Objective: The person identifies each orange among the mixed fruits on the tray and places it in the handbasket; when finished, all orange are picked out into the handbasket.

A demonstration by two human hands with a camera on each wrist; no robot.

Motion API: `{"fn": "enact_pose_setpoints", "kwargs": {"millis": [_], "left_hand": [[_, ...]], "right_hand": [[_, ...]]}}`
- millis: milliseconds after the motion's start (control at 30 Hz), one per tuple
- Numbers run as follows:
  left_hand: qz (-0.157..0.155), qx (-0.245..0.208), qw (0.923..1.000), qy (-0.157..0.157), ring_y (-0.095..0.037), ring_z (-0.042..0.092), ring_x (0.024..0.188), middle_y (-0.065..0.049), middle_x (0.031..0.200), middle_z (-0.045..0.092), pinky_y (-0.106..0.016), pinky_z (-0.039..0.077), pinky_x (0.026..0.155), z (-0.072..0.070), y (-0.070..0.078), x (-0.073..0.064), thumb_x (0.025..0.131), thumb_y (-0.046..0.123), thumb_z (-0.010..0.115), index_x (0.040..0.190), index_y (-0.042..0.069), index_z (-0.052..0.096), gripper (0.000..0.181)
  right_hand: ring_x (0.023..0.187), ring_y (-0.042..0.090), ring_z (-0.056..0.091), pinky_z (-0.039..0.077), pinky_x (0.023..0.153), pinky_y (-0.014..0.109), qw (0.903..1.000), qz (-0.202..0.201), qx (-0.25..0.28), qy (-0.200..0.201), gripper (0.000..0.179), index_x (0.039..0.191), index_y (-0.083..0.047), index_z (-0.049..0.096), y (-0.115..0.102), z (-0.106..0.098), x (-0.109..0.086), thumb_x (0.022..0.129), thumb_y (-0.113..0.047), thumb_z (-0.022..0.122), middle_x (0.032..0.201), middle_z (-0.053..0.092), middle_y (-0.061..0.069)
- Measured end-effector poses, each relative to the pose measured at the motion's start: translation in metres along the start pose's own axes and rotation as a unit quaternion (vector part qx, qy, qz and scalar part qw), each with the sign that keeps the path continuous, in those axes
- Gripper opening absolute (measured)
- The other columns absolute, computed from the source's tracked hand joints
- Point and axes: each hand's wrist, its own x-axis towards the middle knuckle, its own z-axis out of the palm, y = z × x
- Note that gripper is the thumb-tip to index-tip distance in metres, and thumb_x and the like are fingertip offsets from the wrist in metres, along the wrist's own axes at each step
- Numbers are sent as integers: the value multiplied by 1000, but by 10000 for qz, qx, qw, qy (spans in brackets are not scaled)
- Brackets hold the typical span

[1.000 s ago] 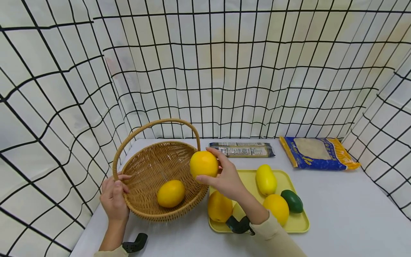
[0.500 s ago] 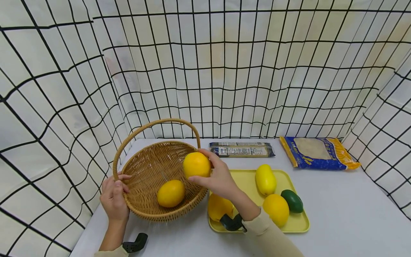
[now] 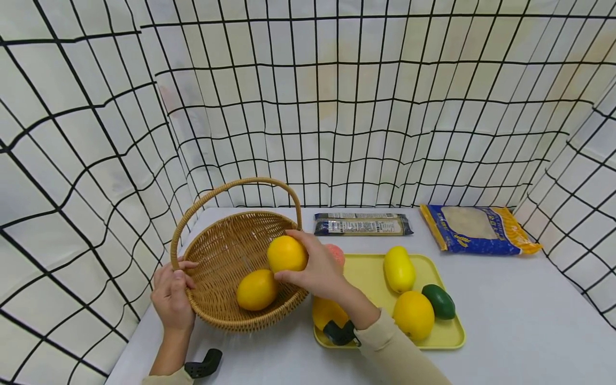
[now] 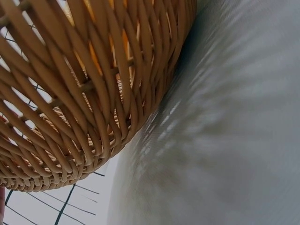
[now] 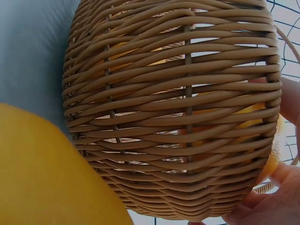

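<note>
In the head view my left hand (image 3: 173,297) holds the left rim of a wicker basket (image 3: 214,248), by the foot of its arched handle. My right hand (image 3: 320,270) grips a round, yellow orange (image 3: 285,254) between thumb and fingers, just inside the basket's right side. Below it, an oval deep-yellow fruit (image 3: 256,290) lies in the basket, overlapped slightly by the orange. From the right wrist, the orange (image 5: 272,159) shows behind the woven wall, with fingers (image 5: 290,96) around it over the rim. The left wrist view is mostly basket weave (image 4: 89,89) and its shadow.
Right of the basket, a yellow tray (image 3: 366,267) bears a long yellow fruit (image 3: 399,269), a round orange-yellow fruit (image 3: 414,315), a dark green fruit (image 3: 439,301) and a pink one (image 3: 336,254). Behind lie a flat dark packet (image 3: 363,224) and a blue-yellow bag (image 3: 476,230).
My right hand has carried the orange left and slightly down, from over the basket's right rim to inside it. A pink fruit now shows behind the hand. My left hand stays on the rim.
</note>
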Motion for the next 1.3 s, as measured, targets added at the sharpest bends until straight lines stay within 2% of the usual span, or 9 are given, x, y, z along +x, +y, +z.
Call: {"fn": "enact_pose_setpoints", "kwargs": {"millis": [200, 300, 433, 533, 667, 800, 1000, 1133, 1300], "left_hand": [[-45, 65, 10000, -6, -24, 51, 100, -1, 84, 69, -27, 30, 97, -1, 0, 0, 91, 2, 40, 52, -6, 44, 40], [-43, 61, 10000, -8, -24, 52, 100, 0, 85, 69, -27, 30, 98, -1, 0, 0, 90, 2, 41, 52, -6, 45, 40], [16, -18, 10000, -16, -21, 52, 99, -2, 85, 69, -27, 30, 97, -1, 0, 0, 90, 1, 41, 52, -7, 45, 39], [66, -35, 10000, -21, -21, 52, 99, 2, 85, 69, -27, 30, 97, 0, 1, 0, 89, 1, 41, 51, -6, 45, 39], [115, -29, 9999, -41, -21, 52, 98, 6, 86, 69, -28, 30, 97, 1, 3, 0, 89, 1, 40, 51, -6, 45, 40], [129, -94, 9999, -58, -23, 51, 97, 1, 84, 69, -28, 30, 97, 1, 3, 1, 90, 0, 40, 50, -7, 45, 41], [85, -128, 9999, -74, -24, 51, 98, -3, 83, 70, -29, 30, 98, -1, 0, 0, 90, 0, 40, 51, -7, 45, 40], [86, -179, 9998, -81, -26, 51, 99, -5, 83, 69, -29, 29, 99, 0, 0, 0, 89, -1, 39, 51, -7, 45, 40], [46, -110, 9999, -56, -30, 51, 100, -2, 82, 69, -29, 30, 100, 0, 0, 1, 89, 0, 38, 50, -7, 45, 40]], "right_hand": [[105, 16, 57, 49, 85, 36, 9989, -1, -412, -208, 82, 145, -32, 41, 1, 5, 2, 74, -40, 83, 136, 50, -5], [106, 15, 57, 49, 87, 34, 9990, 59, -401, -187, 71, 139, -26, 49, 0, 7, 2, 77, -36, 82, 131, 55, -5], [104, 15, 59, 49, 90, 33, 9998, 70, -128, 100, 46, 125, -16, 62, 0, 8, 4, 82, -22, 78, 115, 64, -2], [103, 17, 60, 48, 91, 36, 9997, 51, -61, 219, 38, 119, -12, 66, 2, 8, 5, 83, -16, 76, 108, 66, 0], [107, 19, 60, 47, 94, 40, 9997, 5, -147, 174, 38, 120, -12, 66, 3, 8, 4, 83, -16, 76, 113, 66, 1], [112, 22, 59, 45, 96, 41, 9997, -132, -154, 153, 41, 121, -10, 65, 5, 8, 3, 83, -16, 76, 118, 66, 2], [117, 21, 57, 44, 100, 45, 9996, -187, 183, 95, 39, 122, -9, 64, 6, 5, -2, 85, -15, 74, 120, 65, 2], [120, 17, 55, 41, 103, 46, 9990, -95, 392, 172, 39, 124, -14, 63, 6, -3, -10, 87, -20, 73, 123, 64, 0], [120, 15, 55, 41, 103, 48, 9978, -197, 517, 374, 36, 122, -19, 65, 7, -16, -21, 87, -23, 73, 121, 64, -3]]}}
